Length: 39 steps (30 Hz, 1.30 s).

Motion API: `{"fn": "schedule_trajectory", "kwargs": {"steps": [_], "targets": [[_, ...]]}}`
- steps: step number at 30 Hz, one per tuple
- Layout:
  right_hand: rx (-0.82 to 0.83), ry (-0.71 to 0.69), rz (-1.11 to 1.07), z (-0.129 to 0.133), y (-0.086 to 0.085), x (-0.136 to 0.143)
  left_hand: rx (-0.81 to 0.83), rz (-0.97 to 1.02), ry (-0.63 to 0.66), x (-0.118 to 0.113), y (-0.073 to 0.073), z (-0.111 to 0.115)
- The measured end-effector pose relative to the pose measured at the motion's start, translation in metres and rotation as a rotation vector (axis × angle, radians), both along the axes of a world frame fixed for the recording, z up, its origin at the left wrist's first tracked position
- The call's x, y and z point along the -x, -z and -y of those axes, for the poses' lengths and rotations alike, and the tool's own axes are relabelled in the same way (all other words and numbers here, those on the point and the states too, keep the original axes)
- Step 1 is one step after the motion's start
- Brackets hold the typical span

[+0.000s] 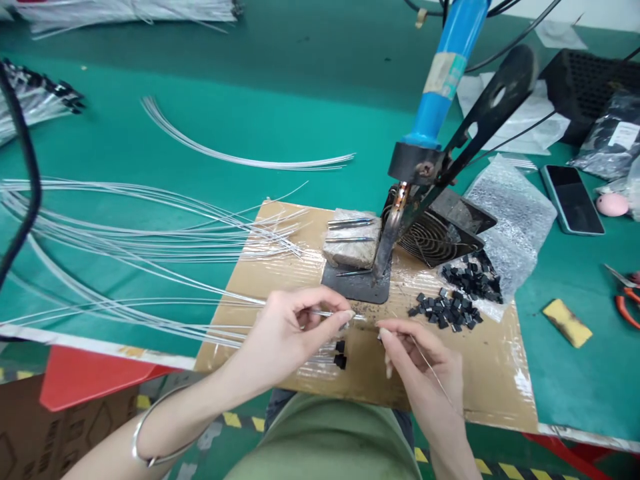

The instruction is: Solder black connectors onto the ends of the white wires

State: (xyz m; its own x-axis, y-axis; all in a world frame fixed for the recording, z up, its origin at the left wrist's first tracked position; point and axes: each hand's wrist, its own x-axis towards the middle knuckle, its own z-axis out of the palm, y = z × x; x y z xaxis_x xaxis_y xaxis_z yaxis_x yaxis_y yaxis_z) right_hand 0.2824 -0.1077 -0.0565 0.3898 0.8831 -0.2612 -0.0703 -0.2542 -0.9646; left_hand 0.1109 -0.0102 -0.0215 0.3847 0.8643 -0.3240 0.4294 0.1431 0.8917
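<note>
My left hand pinches a thin white cable between thumb and fingers. The cable's tip sticks out to the right, over the cardboard. My right hand is closed at the fingertips on a thin wire, like solder wire, which trails back across the palm. A small dark bit shows at those fingertips, too small to name. The two hands are apart. Above them stands a blue soldering iron, clamped tip down in a black stand. Below my left hand lie cables with black connectors on their ends.
Loose black connectors are heaped on the cardboard, by a fan and a bubble-wrap bag. White cables spread leftward. To the right are a phone, a yellow sponge and orange-handled scissors.
</note>
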Motion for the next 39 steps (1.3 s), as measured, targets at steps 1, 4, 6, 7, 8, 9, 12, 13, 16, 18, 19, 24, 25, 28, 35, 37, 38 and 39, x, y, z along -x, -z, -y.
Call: {"fn": "schedule_trajectory", "kwargs": {"steps": [1, 4, 6, 7, 8, 9, 12, 13, 16, 18, 19, 24, 25, 28, 35, 37, 38, 39], "targets": [[0.001, -0.014, -0.054, -0.002, -0.001, 0.003, -0.010, 0.003, 0.003, 0.000, 0.000, 0.000], [-0.006, -0.055, -0.173, -0.008, 0.000, 0.007, -0.028, 0.015, 0.004, 0.000, 0.000, 0.001], [-0.015, -0.081, -0.219, -0.011, 0.003, 0.007, -0.041, 0.016, 0.004, 0.000, 0.000, 0.001], [-0.021, -0.090, -0.230, -0.012, 0.004, 0.007, -0.047, 0.010, 0.008, 0.000, 0.000, 0.001], [-0.029, -0.095, -0.235, -0.012, 0.005, 0.007, -0.054, 0.003, 0.013, 0.000, 0.001, 0.001], [-0.033, -0.096, -0.232, -0.013, 0.006, 0.008, -0.061, -0.005, 0.019, 0.000, 0.001, 0.001], [-0.043, -0.094, -0.209, -0.013, 0.006, 0.008, -0.081, -0.014, 0.034, 0.000, 0.001, 0.001], [-0.046, -0.094, -0.201, -0.013, 0.006, 0.008, -0.091, -0.009, 0.035, 0.000, 0.001, 0.001], [-0.049, -0.096, -0.188, -0.012, 0.004, 0.008, -0.129, 0.006, 0.037, -0.001, -0.001, 0.002], [-0.049, -0.095, -0.187, -0.011, 0.003, 0.008, -0.162, 0.006, 0.042, -0.002, -0.002, 0.003], [-0.052, -0.095, -0.187, -0.011, 0.002, 0.008, -0.179, 0.004, 0.048, -0.002, -0.002, 0.003], [-0.059, -0.089, -0.168, -0.012, 0.002, 0.008, -0.220, 0.004, 0.064, -0.003, 0.002, 0.005], [-0.057, -0.089, -0.165, -0.013, 0.002, 0.008, -0.220, 0.001, 0.066, -0.003, 0.002, 0.005], [-0.050, -0.087, -0.157, -0.012, 0.003, 0.009, -0.207, -0.007, 0.074, -0.003, 0.003, 0.007], [-0.046, -0.082, -0.146, -0.013, 0.002, 0.009, -0.143, 0.015, 0.067, -0.003, 0.001, 0.007], [-0.046, -0.080, -0.132, -0.013, 0.003, 0.009, -0.128, 0.012, 0.072, -0.004, 0.001, 0.006], [-0.044, -0.080, -0.123, -0.013, 0.003, 0.010, -0.124, 0.004, 0.075, -0.004, 0.001, 0.006], [-0.042, -0.078, -0.115, -0.013, 0.004, 0.010, -0.119, -0.005, 0.077, -0.005, 0.001, 0.006]]}}
